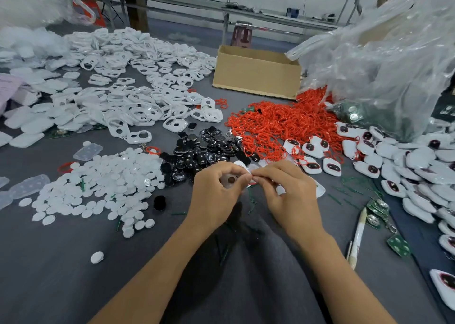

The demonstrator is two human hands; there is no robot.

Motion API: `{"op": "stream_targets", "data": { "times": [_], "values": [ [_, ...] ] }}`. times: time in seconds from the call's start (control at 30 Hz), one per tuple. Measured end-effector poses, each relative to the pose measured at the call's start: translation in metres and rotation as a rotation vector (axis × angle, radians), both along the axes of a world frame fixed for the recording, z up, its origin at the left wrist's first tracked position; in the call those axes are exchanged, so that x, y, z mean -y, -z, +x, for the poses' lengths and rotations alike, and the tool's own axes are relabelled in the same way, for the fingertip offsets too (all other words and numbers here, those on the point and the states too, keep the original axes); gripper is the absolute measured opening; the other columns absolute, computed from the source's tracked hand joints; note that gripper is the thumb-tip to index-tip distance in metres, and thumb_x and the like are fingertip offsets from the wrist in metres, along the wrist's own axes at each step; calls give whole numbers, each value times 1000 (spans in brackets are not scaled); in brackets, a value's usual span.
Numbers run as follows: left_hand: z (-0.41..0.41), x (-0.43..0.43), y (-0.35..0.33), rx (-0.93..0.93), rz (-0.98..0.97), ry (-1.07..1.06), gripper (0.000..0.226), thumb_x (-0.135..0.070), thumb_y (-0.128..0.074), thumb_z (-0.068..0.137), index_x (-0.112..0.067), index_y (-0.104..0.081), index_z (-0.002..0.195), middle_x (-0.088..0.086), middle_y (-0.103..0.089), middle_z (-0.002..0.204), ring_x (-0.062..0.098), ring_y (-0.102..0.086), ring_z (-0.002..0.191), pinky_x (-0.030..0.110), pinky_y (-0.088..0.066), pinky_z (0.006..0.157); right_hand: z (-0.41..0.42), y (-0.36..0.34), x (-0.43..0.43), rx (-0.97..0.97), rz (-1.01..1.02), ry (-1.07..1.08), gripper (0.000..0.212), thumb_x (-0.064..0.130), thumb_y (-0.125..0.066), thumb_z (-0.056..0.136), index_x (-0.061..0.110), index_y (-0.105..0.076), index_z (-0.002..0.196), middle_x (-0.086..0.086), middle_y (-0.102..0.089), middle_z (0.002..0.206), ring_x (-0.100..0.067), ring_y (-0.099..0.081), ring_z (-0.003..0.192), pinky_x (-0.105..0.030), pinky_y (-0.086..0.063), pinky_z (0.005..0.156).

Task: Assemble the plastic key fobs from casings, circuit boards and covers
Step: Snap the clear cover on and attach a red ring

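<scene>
At the centre of the view a small pale plastic casing with a round brownish spot in its middle is held just above the grey felt-like table cover. It is gripped by the left hand, whose fingers are curled round it. Its right edge is pinched between thumb and forefinger of the right hand, the other right fingers being loosely bent. Whether anything more lies between the fingertips cannot be told.

At twelve o'clock, just beyond the hands, a heap of glossy black oval button pieces is spread. At one o'clock a tangle of thin red loops is piled, touching the black heap. From two to four o'clock smooth white rounded fobs with dark oval windows are strewn thickly. At nine o'clock matt white oval discs are scattered in a flat drift, with translucent rounded flat covers at its far edge. At ten to eleven o'clock shiny white frame casings with cut-out holes are heaped widely.

An open brown cardboard box is set at twelve o'clock, far back, and beside it, at two o'clock, a crinkled clear plastic bag is slumped. At four o'clock green circuit boards and a slim white pen-like stick are laid near each other.
</scene>
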State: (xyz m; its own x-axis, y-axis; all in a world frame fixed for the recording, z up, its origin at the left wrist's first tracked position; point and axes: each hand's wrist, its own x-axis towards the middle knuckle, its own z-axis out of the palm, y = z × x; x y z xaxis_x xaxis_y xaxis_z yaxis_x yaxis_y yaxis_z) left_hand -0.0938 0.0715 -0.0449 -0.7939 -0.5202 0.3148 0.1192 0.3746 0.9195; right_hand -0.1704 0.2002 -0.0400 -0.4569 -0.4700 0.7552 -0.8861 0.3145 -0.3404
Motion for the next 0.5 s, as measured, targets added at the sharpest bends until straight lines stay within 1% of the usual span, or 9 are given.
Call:
{"op": "stream_targets", "data": {
  "times": [0.03, 0.1, 0.13, 0.2, 0.27, 0.37, 0.43, 0.5],
  "values": [
    [0, -1, 0, 1, 32, 16, 3, -15, -72, 85, -17, -75, 83, -8, -70, 76, 13, -65, 65, 23, -51, 62, 0, 0, 0, 8, -3, 17, 6, 6, -68, 82, 9, -73, 83, -3, -66, 80, -16, -59, 73, -26, -48, 70],
    [0, -4, 0, -18, 173, 78, 17, -5, -65, 90, -18, -74, 88, -8, -72, 82, 12, -69, 73, 22, -56, 64, 0, -1, 1, 77, -65, 73, 9, 1, -71, 79, 10, -72, 80, 1, -65, 77, -8, -55, 68, -24, -47, 66],
    [0, -7, 0, -30, 251, 112, 25, 1, -60, 91, -19, -73, 93, -5, -72, 88, 12, -70, 78, 23, -57, 66, 0, -1, 1, 120, -113, 108, 12, 0, -71, 78, 11, -71, 80, 3, -64, 75, -4, -52, 66, -21, -46, 65],
    [0, -12, 0, -52, 372, 146, 34, 8, -56, 91, -22, -70, 101, 3, -70, 98, 14, -70, 83, 30, -60, 70, 2, -2, 2, 183, -191, 157, 12, 1, -70, 78, 13, -71, 80, 6, -63, 72, -4, -51, 64, -21, -46, 63],
    [-2, -17, 0, -63, 488, 152, 37, 7, -59, 89, -24, -65, 108, 9, -71, 99, 15, -70, 81, 32, -60, 68, 5, -2, 5, 199, -216, 158, 12, 1, -69, 79, 12, -71, 81, 4, -64, 74, -5, -53, 65, -22, -46, 64],
    [-3, -21, -1, -53, 694, 176, 36, 5, -60, 89, -21, -60, 114, 8, -72, 94, 12, -69, 80, 28, -59, 65, 10, -1, 9, 163, -189, 126, 11, -1, -68, 80, 9, -71, 82, 1, -66, 78, -4, -54, 71, -17, -45, 69],
    [-3, -21, -2, -62, 783, 221, 30, 7, -55, 91, -15, -63, 110, 7, -72, 94, 12, -69, 80, 26, -58, 66, 11, 0, 11, 133, -163, 130, 12, -3, -68, 79, 8, -71, 83, 0, -65, 79, 0, -51, 74, -9, -41, 73],
    [-2, -21, -4, -68, 816, 252, 30, 10, -52, 91, -12, -66, 105, 6, -73, 92, 12, -69, 80, 25, -57, 66, 10, 1, 11, 113, -154, 143, 14, -4, -69, 79, 8, -71, 83, -1, -65, 78, 2, -48, 74, -4, -36, 73]
  ]
}}
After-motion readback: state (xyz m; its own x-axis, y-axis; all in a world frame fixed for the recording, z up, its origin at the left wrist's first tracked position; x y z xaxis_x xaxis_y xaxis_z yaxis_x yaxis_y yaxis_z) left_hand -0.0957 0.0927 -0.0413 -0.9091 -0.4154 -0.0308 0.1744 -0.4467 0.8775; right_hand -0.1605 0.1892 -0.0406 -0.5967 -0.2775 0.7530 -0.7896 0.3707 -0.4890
